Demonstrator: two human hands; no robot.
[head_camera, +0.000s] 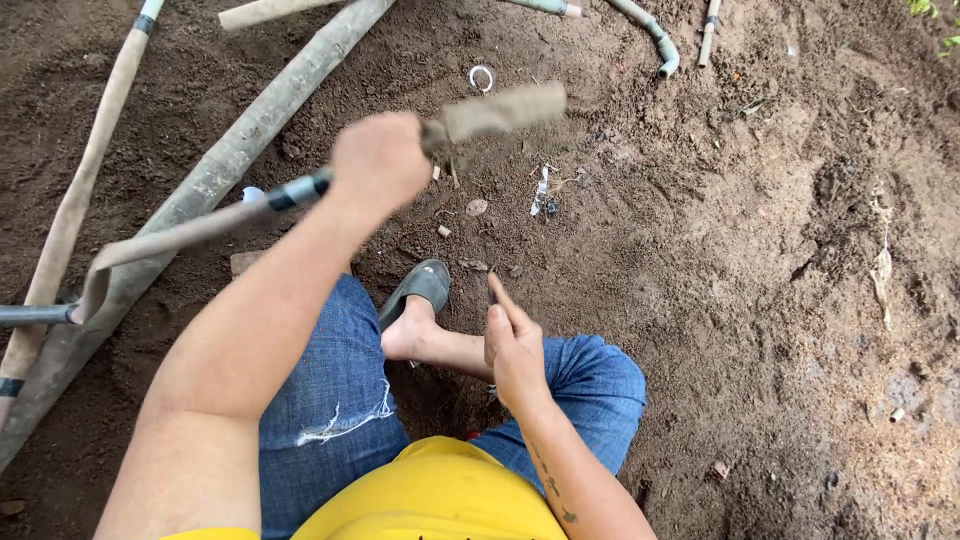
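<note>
My left hand is raised and closed around a flat, dirt-coloured hose, whose short end sticks out to the right of my fist. The rest of the hose runs down to the left, with a black band near my hand. My right hand hangs lower, over my right knee, with the fingers together and pointing up; it holds nothing. I crouch on bare soil in blue jeans and a yellow shirt, one foot in a dark sandal.
A thick muddy pipe and a thinner tan hose lie diagonally at the left. Pipe pieces with an elbow lie at the top. A small white ring and bits of debris rest on the soil.
</note>
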